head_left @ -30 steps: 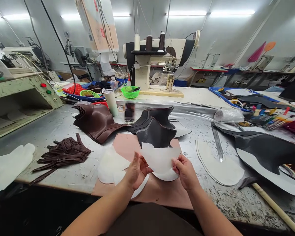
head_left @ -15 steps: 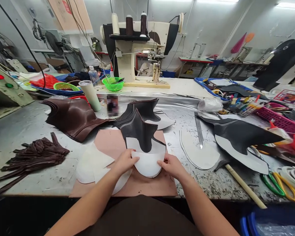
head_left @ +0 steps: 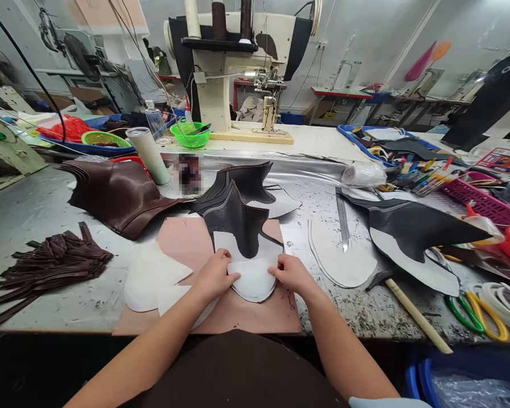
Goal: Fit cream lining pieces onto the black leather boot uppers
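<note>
**White piece pressed flat between both hands on the pink mat**

Nearest, both forearms reach in from the near edge to the middle of the pink mat [head_left: 187,241], which lies on the speckled counter [head_left: 365,314]. The left hand [head_left: 215,276] rests on the left edge of a white rounded piece [head_left: 253,280], its fingers [head_left: 229,277] lying flat on top of that edge and close together. The right hand [head_left: 291,272] is on the right edge, its fingers [head_left: 276,265] curled down and pinching the upper right corner. The white piece lies flat between the two hands, its curved edge toward the near side, its straight upper edge overlapping the pale lower part of a black leather piece [head_left: 238,224] just beyond.

Left of the hands, more white cut pieces [head_left: 151,275] lie partly on the mat. Farther left sits a bundle of brown strips [head_left: 53,263]. To the right, a wooden-handled hammer [head_left: 408,309] lies near the counter's edge, with a steel ruler [head_left: 342,221] across a white sole shape [head_left: 340,260], and green and yellow scissors [head_left: 476,314] at the far right.

Beyond the mat, a stack of brown leather [head_left: 119,195] stands left of a stack of black leather [head_left: 249,181]. Farthest, a cream sewing machine [head_left: 238,62] stands behind a green bowl [head_left: 190,135].
</note>
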Demonstrator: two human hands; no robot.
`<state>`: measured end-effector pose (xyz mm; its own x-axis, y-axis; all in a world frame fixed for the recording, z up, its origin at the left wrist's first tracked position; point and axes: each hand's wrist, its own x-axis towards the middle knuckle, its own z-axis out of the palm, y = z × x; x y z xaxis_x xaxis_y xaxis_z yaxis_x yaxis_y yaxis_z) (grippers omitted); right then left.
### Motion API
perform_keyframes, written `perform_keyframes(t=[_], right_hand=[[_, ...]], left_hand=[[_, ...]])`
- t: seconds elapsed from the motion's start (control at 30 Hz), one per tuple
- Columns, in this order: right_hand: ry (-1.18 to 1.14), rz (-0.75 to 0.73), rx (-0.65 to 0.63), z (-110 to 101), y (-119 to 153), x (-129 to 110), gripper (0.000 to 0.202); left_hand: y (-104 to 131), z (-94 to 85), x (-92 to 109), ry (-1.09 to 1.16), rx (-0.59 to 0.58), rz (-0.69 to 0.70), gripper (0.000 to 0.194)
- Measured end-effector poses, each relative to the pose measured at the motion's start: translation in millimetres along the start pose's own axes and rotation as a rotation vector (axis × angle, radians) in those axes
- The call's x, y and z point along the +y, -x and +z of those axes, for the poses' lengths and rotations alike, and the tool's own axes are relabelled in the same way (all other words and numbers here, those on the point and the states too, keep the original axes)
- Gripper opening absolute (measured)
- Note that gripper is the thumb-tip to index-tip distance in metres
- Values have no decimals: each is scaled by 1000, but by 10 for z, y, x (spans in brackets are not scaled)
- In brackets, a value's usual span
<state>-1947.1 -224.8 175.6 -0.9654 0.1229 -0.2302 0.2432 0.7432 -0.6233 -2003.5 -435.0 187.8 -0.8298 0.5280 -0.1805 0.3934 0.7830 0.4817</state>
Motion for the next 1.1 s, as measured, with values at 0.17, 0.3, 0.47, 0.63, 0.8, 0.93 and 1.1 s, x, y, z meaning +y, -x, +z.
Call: perform_keyframes(t=[0.17,0.3,0.47,0.63,0.8,0.93,1.1], right_hand=[[276,-12,133,-5,86,-135,14],[469,-204,315,90,171,-152,29],[426,-458,91,160,182,-206,23],[454,-423,29,42,-205,-410,23],[543,-433,316,139,-534,-745,27],[588,-444,421,8,-512,-729,27],[549,-378,785,-814,-58,-65,30]], left_hand=[[68,40,45,-220,114,71,31],[100,149,86,-297,34,335,32],[94,143,164,-358,-72,445,33],[89,5,282,-467,-120,445,27],[126,-11,240,-393,-72,438,31],[222,15,-68,-30,213,470,36],[572,-208,-622,52,538,321,31]])
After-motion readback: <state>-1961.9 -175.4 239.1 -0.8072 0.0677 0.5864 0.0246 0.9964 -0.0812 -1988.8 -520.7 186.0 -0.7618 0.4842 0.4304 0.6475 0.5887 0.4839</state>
